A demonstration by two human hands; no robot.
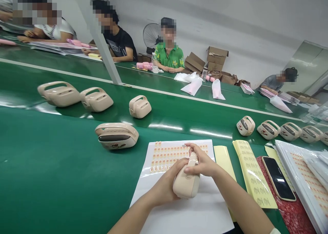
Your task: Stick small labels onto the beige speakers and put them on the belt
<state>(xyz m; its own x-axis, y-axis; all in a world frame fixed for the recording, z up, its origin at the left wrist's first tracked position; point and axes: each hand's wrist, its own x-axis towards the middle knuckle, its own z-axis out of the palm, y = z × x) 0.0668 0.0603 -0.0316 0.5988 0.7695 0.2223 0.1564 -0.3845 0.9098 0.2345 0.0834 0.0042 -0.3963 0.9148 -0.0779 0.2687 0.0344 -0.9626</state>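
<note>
A beige handled device (188, 184) is held between my hands above a white sticker sheet (159, 210) with rows of small orange stickers. My left hand (170, 181) wraps round the device's left side. My right hand (202, 162) grips its handle and upper part from the right, with the index finger bent over the top. Another beige device (118, 136) with a dark panel and a printed design stands on the green mat, to the left of the sheet.
Beige devices (96, 100) stand on the green surface beyond, several more (268, 129) at the right. Yellow label strips (252, 172), a phone (278, 177) and stacked sticker sheets (299, 165) lie right. People sit across the line; a slanted post (102, 42) rises at left.
</note>
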